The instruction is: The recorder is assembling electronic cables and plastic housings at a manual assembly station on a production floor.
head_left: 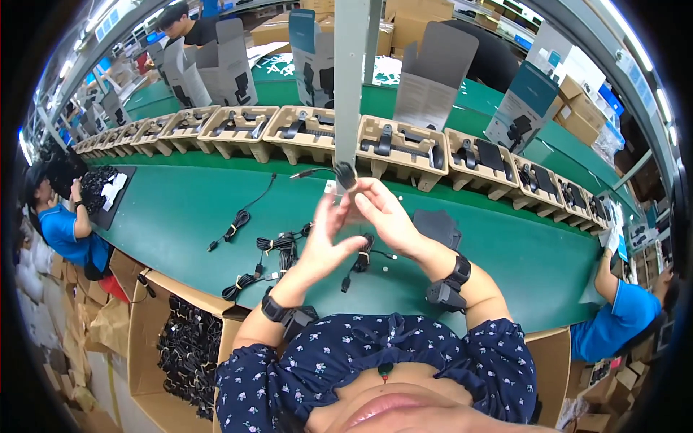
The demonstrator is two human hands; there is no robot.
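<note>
Up in front of me a coiled black cable (346, 175), tied with a light band, is pinched in the fingers of my right hand (390, 216). Its loose plug end sticks out to the left. My left hand (326, 244) is just below and left of the coil, thumb and fingers apart, with nothing seen in it. Beneath the hands, a tied cable (364, 252) lies on the green worktable (180, 209). Several more tied cables (278, 245) lie left of my left hand, and another cable (237, 225) has one end stretched out.
Beyond the hands runs a row of brown moulded trays (401, 155) with black parts. Upright printed boxes (438, 76) stand behind it, and a metal post (350, 79) rises in front. A carton of cables (189, 346) is at lower left. Co-workers in blue sit at both sides.
</note>
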